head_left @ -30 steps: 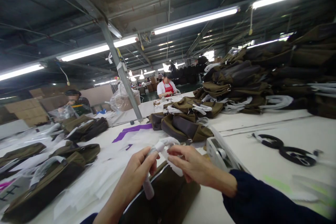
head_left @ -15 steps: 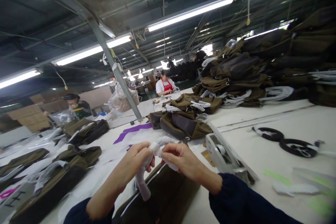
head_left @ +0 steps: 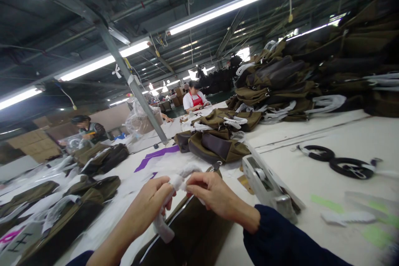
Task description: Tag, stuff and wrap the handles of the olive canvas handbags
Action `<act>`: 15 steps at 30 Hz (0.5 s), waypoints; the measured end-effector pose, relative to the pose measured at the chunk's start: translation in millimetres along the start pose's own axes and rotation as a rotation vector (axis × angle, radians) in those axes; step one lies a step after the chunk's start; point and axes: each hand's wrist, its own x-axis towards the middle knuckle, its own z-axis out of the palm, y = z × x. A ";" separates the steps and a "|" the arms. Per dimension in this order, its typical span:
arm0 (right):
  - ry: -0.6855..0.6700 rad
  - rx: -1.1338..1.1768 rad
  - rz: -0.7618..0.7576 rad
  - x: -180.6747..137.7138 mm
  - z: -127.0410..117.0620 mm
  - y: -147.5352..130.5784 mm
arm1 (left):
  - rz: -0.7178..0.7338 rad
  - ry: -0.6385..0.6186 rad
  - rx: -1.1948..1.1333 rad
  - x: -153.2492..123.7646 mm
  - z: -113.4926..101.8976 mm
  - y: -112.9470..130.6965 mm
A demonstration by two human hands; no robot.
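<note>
My left hand (head_left: 149, 205) and my right hand (head_left: 211, 194) meet above an olive-brown bag (head_left: 193, 237) that lies on the white table (head_left: 311, 178) in front of me. Both pinch the white paper-wrapped handle (head_left: 174, 189) of that bag. The left hand's fingers curl round the wrapped part, whose lower end hangs below the hand. The right hand's thumb and fingers press the wrapping near the top of the handle's arch. A metal ring of the bag (head_left: 215, 167) shows just behind the handle.
A tape dispenser (head_left: 268, 187) stands right of my hands; black straps (head_left: 339, 164) lie further right. Piles of olive bags (head_left: 218, 141) fill the back and right (head_left: 280, 87). More bags and white paper (head_left: 62, 208) lie at left. Two people (head_left: 195, 99) (head_left: 87, 129) work at the far tables.
My hands have drawn closer together and gathered the white wrapping tighter on the handle. The view has tilted a little upward.
</note>
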 end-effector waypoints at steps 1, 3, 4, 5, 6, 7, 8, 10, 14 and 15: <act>-0.005 -0.001 0.005 -0.1 0.9 0.2 | -0.006 0.002 0.006 0.5 0.0 -1.7; 0.004 -0.015 -0.032 0.0 2.1 2.0 | -0.005 0.009 -0.010 2.3 0.9 -4.5; 0.015 -0.027 -0.058 0.1 2.4 3.6 | -0.003 0.016 -0.026 3.6 1.9 -5.8; 0.024 -0.044 -0.080 0.3 2.5 5.5 | 0.000 0.025 -0.047 5.1 3.2 -7.1; 0.033 -0.062 -0.092 0.5 2.5 7.6 | 0.004 0.032 -0.075 6.9 4.9 -8.6; 0.038 -0.076 -0.090 0.6 2.6 9.7 | 0.005 0.038 -0.107 8.8 6.9 -10.2; 0.040 -0.086 -0.079 0.7 2.8 11.8 | 0.004 0.043 -0.145 10.8 9.0 -11.8; 0.042 -0.084 -0.048 0.7 3.6 15.8 | 0.004 0.045 -0.225 14.2 13.1 -14.8; 0.055 -0.015 -0.001 1.4 7.4 23.7 | 0.011 0.020 -0.315 15.6 16.8 -14.9; 0.052 0.020 0.007 2.1 8.7 25.9 | 0.017 0.011 -0.318 14.6 16.6 -13.2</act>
